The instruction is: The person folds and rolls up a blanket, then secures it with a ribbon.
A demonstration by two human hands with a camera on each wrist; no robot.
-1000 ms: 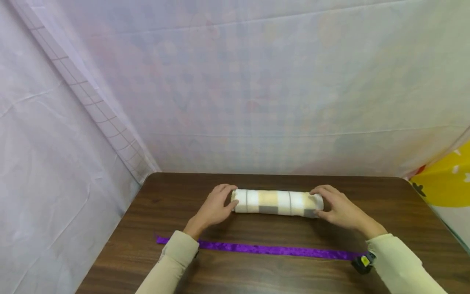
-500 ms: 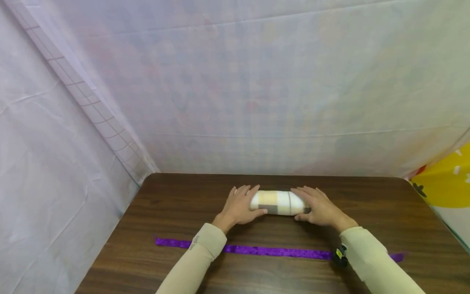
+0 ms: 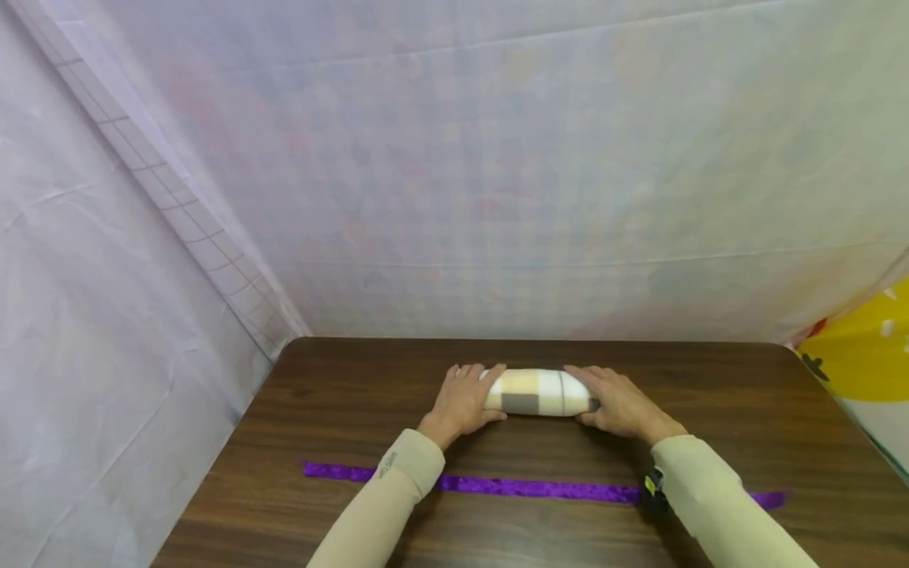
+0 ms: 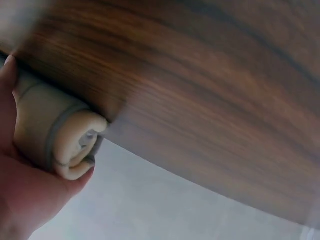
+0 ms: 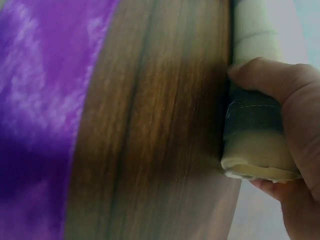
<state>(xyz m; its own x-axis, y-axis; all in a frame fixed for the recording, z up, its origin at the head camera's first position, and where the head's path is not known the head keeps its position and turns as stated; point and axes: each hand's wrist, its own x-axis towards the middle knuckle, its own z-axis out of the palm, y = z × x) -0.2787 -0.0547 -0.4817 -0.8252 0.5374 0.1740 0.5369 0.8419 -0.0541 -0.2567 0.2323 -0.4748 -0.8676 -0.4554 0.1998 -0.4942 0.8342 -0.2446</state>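
Rolled cloth (image 3: pixel 536 392): we see a checked roll in white, pale yellow and grey, lying crosswise over the far half of the worktop (image 3: pixel 341 410), right of its middle line; we cannot tell whether its underside touches the wood.
Left hand (image 3: pixel 461 401): gripping the roll near its left end, fingers over the far side and thumb along the near side.
Right hand (image 3: pixel 621 404): gripping the roll near its right end; in the right wrist view we see the thumb bent across it, beside a dark grey band.
Roll ends: in the left wrist view we make out the coiled layers at one end, just past the palm; in the right wrist view the other end shows its folded edge.
Purple ribbon (image 3: pixel 533 487): stretched flat across the worktop on the near side of the roll, apart from it and roughly parallel.
Sleeves (image 3: pixel 398 497): pale, both passing over the ribbon.
Wrist device (image 3: pixel 652 491): dark, with a yellow-green patch, at the right cuff.
Backdrop: we find a whitish curtain (image 3: pixel 497 173) beyond the far edge and yellow fabric (image 3: pixel 862 355) at far right.
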